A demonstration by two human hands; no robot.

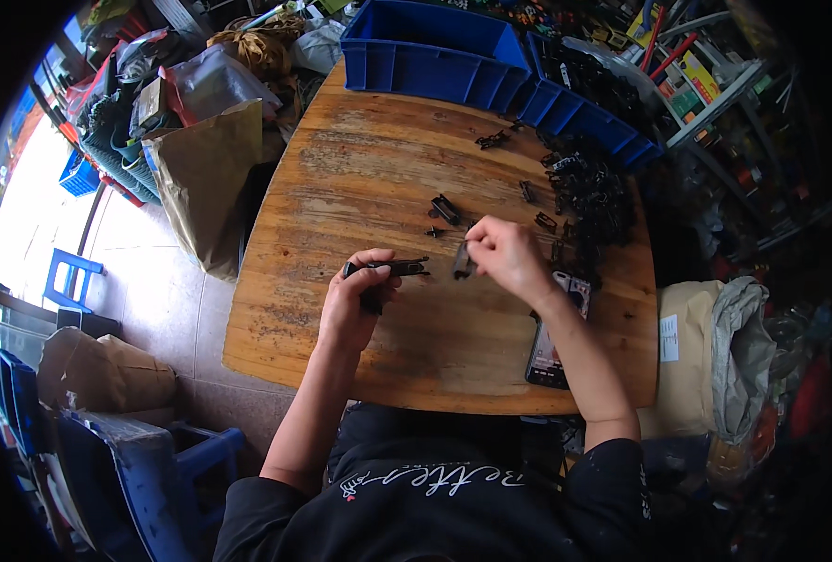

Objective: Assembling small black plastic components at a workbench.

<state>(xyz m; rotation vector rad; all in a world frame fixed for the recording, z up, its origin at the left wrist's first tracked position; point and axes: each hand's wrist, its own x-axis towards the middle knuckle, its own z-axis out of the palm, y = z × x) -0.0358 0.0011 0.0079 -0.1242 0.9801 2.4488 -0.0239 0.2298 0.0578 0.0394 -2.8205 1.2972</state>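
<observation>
My left hand (353, 292) is closed around a long black plastic part (404, 268), whose slim forked end points right toward my other hand. To its right, my right hand (505, 251) pinches a small dark curved piece (463, 261) that hangs below the fingertips. The two parts are apart, with a short gap between them over the wooden table (416, 361). Just beyond my hands lie a black clip-like part (445, 209) and a tiny black piece (434, 231). What those parts are exactly is too small to tell.
A heap of black parts (594, 201) covers the table's right side. Blue bins (434, 70) stand along the far edge, the right one holding black parts. A phone (547, 351) lies beneath my right forearm. Paper bags (692, 347) stand beside the table.
</observation>
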